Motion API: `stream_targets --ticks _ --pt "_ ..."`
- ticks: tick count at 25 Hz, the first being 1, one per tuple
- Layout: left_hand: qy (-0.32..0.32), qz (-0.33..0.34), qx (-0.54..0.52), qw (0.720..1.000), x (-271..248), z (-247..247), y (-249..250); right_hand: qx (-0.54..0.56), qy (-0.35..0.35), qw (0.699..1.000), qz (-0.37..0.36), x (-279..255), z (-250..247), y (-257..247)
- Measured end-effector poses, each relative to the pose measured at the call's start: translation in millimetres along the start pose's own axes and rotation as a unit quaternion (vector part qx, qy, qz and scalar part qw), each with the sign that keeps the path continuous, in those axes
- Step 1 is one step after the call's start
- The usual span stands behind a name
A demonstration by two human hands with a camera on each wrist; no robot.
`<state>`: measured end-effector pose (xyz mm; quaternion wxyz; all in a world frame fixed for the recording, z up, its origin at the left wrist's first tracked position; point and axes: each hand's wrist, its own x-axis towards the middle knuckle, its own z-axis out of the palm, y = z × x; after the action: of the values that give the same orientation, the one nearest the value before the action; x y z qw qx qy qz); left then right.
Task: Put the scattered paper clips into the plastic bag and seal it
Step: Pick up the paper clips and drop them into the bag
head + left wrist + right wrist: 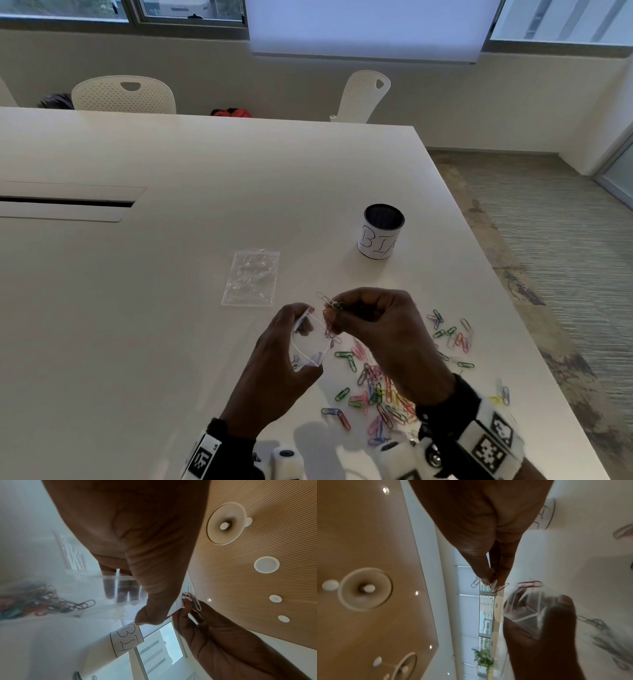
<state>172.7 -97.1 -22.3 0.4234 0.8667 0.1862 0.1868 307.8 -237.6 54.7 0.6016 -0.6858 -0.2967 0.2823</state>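
White table [171, 274] fills the frame; low centre, the left hand [274, 359] grips an open bag [310, 346], the right hand [380, 329] pinches clips [330, 303] at its mouth. Loose clips [376, 387] lie lower right.

Dim daylight from windows [191, 13]; wrist views blurred, edges warped.

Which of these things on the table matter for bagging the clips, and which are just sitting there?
In use: small plastic bag in left hand; clips pinched by right hand; scattered paper clips.

Idle: second clear bag; BIN cup; chairs.
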Motion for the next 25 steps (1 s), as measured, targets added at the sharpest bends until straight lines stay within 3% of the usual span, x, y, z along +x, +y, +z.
stream_targets --ticks 7,18,20,25 --pt "-0.001 -0.015 -0.006 1.0 -1.5 -0.7 -2.0 -0.222 0.005 0.97 -0.097 -3.3 22.0 9.6" --pt "0.01 0.0 -0.012 1.0 -4.5 -3.9 -4.0 -0.276 0.005 0.954 -0.119 4.9 -13.1 14.3" --pt "0.016 0.0 -0.018 1.0 -4.6 -5.9 -4.9 -0.324 -0.067 0.938 -0.105 3.5 -21.7 28.3" --pt "0.024 -0.002 -0.008 1.0 -2.6 -7.0 -5.2 -0.415 -0.308 0.852 -0.077 -12.6 -11.0 62.9"
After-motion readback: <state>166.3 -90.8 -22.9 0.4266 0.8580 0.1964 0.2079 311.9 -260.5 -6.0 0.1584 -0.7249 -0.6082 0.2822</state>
